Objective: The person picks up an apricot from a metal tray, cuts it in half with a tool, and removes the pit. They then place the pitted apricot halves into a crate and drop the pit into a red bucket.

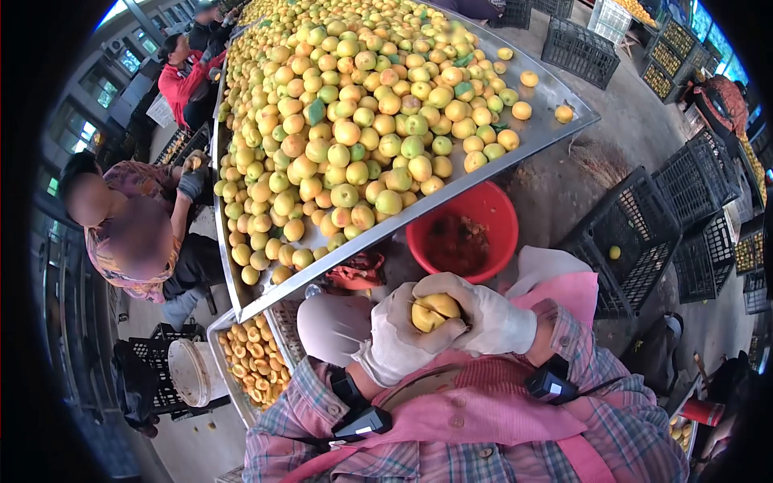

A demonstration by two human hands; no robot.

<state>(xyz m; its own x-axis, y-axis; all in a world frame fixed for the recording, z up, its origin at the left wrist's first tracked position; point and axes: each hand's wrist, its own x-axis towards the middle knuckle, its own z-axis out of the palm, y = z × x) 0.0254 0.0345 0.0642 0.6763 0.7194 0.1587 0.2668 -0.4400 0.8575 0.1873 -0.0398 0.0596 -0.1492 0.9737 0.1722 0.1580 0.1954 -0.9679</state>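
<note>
Both my hands wear white gloves and meet just above my lap, over a pink apron. My left hand (394,338) cups a yellow apricot (432,311) from below and the side. My right hand (483,314) closes over the same fruit from the right. Whether the right hand also holds a small blade is hidden. A long metal table (483,173) heaped with yellow and orange apricots (354,137) runs away from me in front.
A red bucket (463,229) stands on the floor under the table edge. A tray of halved apricots (251,358) and a white pail (189,372) lie at lower left. Black crates (636,233) stand right. Other people sit along the table's left side.
</note>
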